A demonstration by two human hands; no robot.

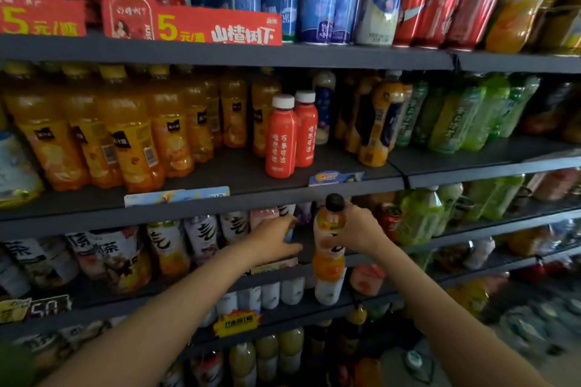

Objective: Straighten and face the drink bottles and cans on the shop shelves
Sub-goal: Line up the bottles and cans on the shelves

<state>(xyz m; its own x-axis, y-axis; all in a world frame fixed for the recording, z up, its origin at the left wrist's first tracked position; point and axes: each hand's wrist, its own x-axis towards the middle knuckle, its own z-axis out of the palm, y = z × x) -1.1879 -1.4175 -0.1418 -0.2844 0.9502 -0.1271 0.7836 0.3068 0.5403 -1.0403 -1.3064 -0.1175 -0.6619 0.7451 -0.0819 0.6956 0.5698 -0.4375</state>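
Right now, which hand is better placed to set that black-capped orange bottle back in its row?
Right. The right hand already grips the black-capped orange bottle, while the left hand reaches toward the white-label bottles beside it.

right hand gripping orange bottle, left hand reaching among shelf bottles

Red promo strip marked "5" on top shelf edge. Blue price tag on middle edge. Yellow starburst tag lower down. Grey floor at right.
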